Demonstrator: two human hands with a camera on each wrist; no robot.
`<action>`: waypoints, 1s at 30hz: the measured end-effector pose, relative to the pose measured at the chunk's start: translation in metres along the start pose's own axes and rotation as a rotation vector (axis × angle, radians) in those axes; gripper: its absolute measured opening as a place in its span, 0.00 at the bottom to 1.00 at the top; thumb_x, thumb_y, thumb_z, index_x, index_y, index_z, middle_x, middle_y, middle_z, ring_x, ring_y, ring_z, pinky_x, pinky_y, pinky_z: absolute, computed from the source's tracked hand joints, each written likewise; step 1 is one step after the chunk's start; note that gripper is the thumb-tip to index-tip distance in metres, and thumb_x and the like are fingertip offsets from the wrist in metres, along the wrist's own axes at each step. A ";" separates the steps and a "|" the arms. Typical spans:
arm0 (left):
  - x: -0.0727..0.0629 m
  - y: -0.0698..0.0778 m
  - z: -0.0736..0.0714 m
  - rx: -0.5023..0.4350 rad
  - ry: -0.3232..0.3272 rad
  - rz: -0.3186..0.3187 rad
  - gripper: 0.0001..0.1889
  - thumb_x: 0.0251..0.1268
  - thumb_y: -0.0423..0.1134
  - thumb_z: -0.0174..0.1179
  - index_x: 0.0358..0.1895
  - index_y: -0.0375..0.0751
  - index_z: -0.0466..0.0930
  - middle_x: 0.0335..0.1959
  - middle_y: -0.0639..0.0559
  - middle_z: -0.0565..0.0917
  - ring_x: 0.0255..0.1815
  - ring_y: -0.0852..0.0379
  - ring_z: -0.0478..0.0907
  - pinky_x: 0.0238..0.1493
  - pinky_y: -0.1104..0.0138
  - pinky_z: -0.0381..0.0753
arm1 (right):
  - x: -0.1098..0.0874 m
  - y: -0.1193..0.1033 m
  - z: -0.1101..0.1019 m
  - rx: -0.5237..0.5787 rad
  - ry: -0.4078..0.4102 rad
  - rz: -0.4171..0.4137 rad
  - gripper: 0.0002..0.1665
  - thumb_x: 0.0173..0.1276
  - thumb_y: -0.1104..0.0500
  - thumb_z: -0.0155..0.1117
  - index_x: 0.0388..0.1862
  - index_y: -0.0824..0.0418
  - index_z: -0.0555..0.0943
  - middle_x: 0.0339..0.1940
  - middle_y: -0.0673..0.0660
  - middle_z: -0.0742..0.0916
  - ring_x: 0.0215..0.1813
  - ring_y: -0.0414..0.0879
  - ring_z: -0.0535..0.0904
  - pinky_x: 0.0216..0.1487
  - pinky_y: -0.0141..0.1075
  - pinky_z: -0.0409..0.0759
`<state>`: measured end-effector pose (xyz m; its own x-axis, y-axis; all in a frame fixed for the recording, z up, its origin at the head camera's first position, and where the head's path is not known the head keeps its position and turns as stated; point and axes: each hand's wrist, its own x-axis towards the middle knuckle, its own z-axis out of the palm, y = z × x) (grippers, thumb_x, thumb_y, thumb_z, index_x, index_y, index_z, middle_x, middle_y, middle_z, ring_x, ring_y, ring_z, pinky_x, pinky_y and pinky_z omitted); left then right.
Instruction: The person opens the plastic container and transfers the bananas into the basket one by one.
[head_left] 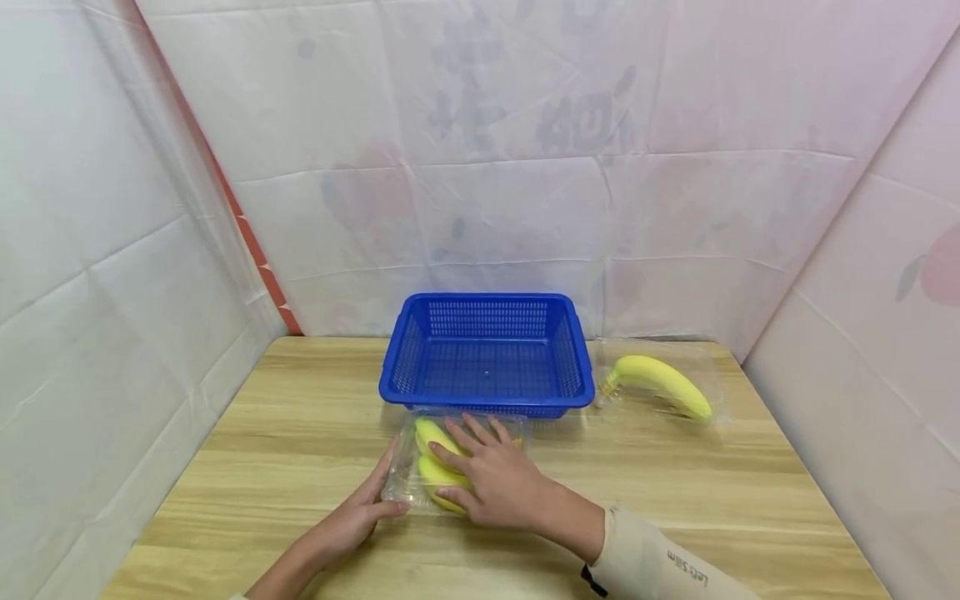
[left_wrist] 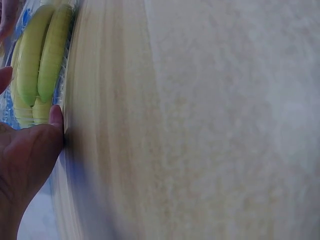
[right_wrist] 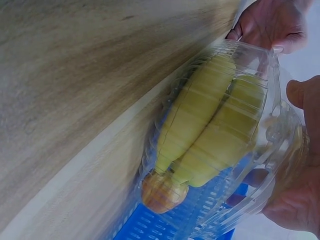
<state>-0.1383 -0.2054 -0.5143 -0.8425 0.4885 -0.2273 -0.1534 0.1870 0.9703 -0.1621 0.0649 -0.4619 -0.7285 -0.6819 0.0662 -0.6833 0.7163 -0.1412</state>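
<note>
A clear plastic box with yellow bananas inside is on the table in front of the blue basket. My left hand grips its left end, thumb at the near corner and fingers along the side. Spread over the top of the box, my right hand presses on the lid with its fingers extended. In the right wrist view a round orange-brown thing shows at the tips of the bananas, under the ribbed plastic. The right palm covers part of the contents in the head view.
A blue plastic basket with slotted walls stands at the back centre, just behind the box. To its right, a single banana lies with clear plastic packaging around it. White sheets enclose the wooden table at the back and sides.
</note>
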 end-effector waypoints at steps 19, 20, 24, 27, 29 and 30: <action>0.002 -0.003 -0.002 0.004 -0.046 0.029 0.56 0.76 0.35 0.56 0.87 0.60 0.18 0.89 0.47 0.17 0.88 0.36 0.14 0.82 0.36 0.20 | 0.001 0.000 -0.002 0.018 -0.035 0.018 0.37 0.83 0.30 0.46 0.85 0.39 0.66 0.88 0.58 0.65 0.88 0.62 0.60 0.84 0.68 0.60; 0.002 -0.003 -0.002 0.002 -0.046 0.030 0.56 0.75 0.35 0.57 0.87 0.59 0.18 0.89 0.47 0.18 0.88 0.36 0.14 0.82 0.36 0.19 | 0.001 0.000 -0.003 0.020 -0.036 0.018 0.37 0.83 0.30 0.47 0.85 0.39 0.65 0.89 0.58 0.65 0.88 0.62 0.60 0.85 0.68 0.59; 0.003 -0.003 -0.004 -0.015 -0.046 0.025 0.56 0.75 0.36 0.57 0.87 0.59 0.19 0.89 0.48 0.17 0.87 0.37 0.12 0.81 0.33 0.17 | 0.002 0.000 -0.003 0.018 -0.036 0.014 0.36 0.84 0.30 0.46 0.85 0.39 0.66 0.89 0.58 0.65 0.88 0.62 0.60 0.85 0.68 0.59; 0.002 -0.003 -0.003 -0.020 -0.053 0.017 0.56 0.75 0.36 0.56 0.87 0.61 0.19 0.89 0.49 0.17 0.87 0.37 0.11 0.81 0.32 0.17 | 0.002 -0.001 -0.003 0.014 -0.039 0.012 0.36 0.84 0.30 0.45 0.85 0.38 0.66 0.89 0.58 0.65 0.88 0.62 0.60 0.84 0.68 0.59; 0.002 -0.003 -0.003 -0.017 -0.056 0.013 0.56 0.75 0.36 0.56 0.87 0.63 0.19 0.89 0.49 0.17 0.88 0.37 0.12 0.82 0.33 0.17 | 0.002 -0.001 -0.003 0.014 -0.042 0.012 0.36 0.84 0.30 0.45 0.85 0.38 0.66 0.89 0.58 0.65 0.88 0.63 0.60 0.84 0.68 0.60; 0.002 -0.003 -0.003 -0.014 -0.057 0.012 0.56 0.75 0.36 0.56 0.87 0.63 0.19 0.89 0.49 0.18 0.88 0.37 0.12 0.82 0.33 0.18 | 0.001 -0.001 -0.003 0.015 -0.043 0.012 0.36 0.84 0.30 0.45 0.85 0.38 0.66 0.89 0.58 0.65 0.88 0.63 0.60 0.84 0.68 0.60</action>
<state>-0.1410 -0.2078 -0.5175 -0.8136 0.5382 -0.2200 -0.1512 0.1696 0.9738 -0.1625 0.0642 -0.4583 -0.7335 -0.6793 0.0220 -0.6736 0.7222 -0.1570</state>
